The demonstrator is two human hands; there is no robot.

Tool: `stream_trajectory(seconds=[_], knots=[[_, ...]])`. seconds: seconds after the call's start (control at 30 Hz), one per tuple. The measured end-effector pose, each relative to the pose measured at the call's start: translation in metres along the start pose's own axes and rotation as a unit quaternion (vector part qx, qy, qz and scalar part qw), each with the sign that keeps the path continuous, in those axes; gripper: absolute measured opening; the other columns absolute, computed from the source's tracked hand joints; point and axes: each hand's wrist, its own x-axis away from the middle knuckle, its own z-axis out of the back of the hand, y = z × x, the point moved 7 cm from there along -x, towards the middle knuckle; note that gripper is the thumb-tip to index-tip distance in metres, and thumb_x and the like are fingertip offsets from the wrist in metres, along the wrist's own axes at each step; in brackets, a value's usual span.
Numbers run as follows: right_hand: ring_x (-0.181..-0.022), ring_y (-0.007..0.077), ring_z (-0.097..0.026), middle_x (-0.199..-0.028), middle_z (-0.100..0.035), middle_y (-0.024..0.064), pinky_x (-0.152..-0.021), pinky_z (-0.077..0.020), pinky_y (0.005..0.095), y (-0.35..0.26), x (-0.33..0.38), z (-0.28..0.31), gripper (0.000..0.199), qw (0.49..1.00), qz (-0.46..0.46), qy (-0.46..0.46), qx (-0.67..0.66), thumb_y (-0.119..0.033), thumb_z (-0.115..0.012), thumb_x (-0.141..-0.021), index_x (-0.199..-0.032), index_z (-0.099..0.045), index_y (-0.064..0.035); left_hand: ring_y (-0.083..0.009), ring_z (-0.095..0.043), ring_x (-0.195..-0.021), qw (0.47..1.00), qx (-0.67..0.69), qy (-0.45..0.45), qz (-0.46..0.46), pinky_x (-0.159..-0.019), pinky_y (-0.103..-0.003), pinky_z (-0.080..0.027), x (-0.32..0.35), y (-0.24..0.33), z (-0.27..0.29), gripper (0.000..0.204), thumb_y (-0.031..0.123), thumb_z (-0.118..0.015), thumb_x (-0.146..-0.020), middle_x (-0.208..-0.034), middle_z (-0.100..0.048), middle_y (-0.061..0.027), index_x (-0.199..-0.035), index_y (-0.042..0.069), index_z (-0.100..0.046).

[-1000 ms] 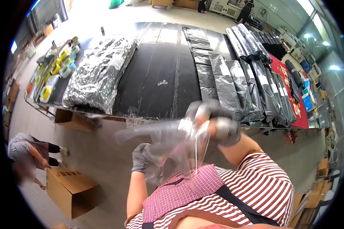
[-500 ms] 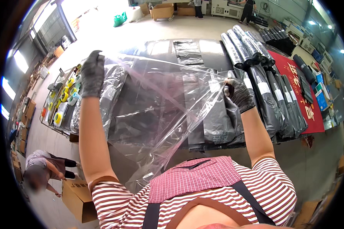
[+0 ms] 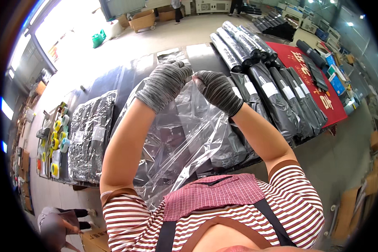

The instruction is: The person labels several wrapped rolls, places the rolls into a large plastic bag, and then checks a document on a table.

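Observation:
A large clear plastic bag or film (image 3: 197, 134) hangs from my two raised hands and drapes down toward my chest. My left hand (image 3: 168, 80), in a grey striped knit glove, is closed on its upper edge. Close beside it, my right hand (image 3: 216, 88), gloved alike, pinches the same edge; the two sets of fingertips nearly meet. Whether the clear piece is a bag or a flat sheet, I cannot tell. Behind and below it, dark plastic-wrapped packages (image 3: 229, 149) lie on the black table (image 3: 107, 82), partly seen through the film.
Wrapped black rolls (image 3: 239, 44) are stacked at the table's far right, with labelled dark packages (image 3: 273, 94) nearer. A red cloth (image 3: 292, 56) covers the right end. At left lie a clear-wrapped bundle (image 3: 92, 136) and tape rolls (image 3: 54, 143). A person (image 3: 59, 227) bends by a carton (image 3: 94, 239).
My hands have come together from wide apart, the left moving right and the right moving left. The film, stretched between them before, now hangs slack in folds. The view has shifted.

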Motion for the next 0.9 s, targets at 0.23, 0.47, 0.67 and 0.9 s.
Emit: stream_trajectory(seconds=[0.23,0.47,0.67,0.9], knots=[[-0.054,0.0082,-0.055,-0.063,-0.062,0.0041,-0.051,-0.0437,0.0225,0.056,0.016,-0.013,0.018,0.890,-0.321,-0.146,-0.287,-0.019,-0.068,-0.080,-0.076,-0.065,-0.0009,-0.0206,-0.061,-0.078,0.887,0.352,0.195,0.228,-0.076,-0.029,-0.050,0.077,-0.018,0.024,0.019,0.007,-0.063,-0.084,-0.087,-0.065,-0.0073,-0.102,0.003,-0.064],[-0.052,0.0078,-0.055,-0.062,-0.062,0.0038,-0.050,-0.0446,0.0208,-0.004,0.024,-0.044,0.026,0.854,-0.326,-0.207,-0.348,-0.027,-0.069,-0.082,-0.076,-0.066,-0.0020,-0.0158,-0.057,-0.070,0.761,0.544,0.097,0.341,-0.066,-0.031,-0.049,0.113,-0.004,-0.082,0.035,0.030,-0.067,-0.084,-0.082,-0.063,-0.0092,-0.102,0.000,-0.060],[-0.058,0.0094,-0.060,-0.071,-0.065,0.0061,-0.055,-0.0489,0.0216,-0.005,0.038,-0.053,0.024,0.866,-0.284,-0.175,-0.372,-0.023,-0.064,-0.085,-0.085,-0.067,0.0005,-0.0089,-0.057,-0.069,0.634,0.679,0.107,0.353,-0.057,-0.022,-0.047,0.114,0.000,-0.101,0.032,0.030,-0.066,-0.084,-0.081,-0.063,-0.0030,-0.098,0.002,-0.064],[-0.062,0.0114,-0.057,-0.069,-0.062,0.0047,-0.058,-0.0483,0.0263,0.017,0.042,-0.048,0.025,0.884,-0.311,-0.037,-0.347,-0.021,-0.051,-0.088,-0.081,-0.064,-0.0011,-0.0190,-0.064,-0.069,0.409,0.758,0.263,0.435,-0.060,-0.029,-0.056,0.151,-0.034,-0.125,0.018,0.016,-0.057,-0.090,-0.084,-0.065,-0.0109,-0.096,0.000,-0.062]])
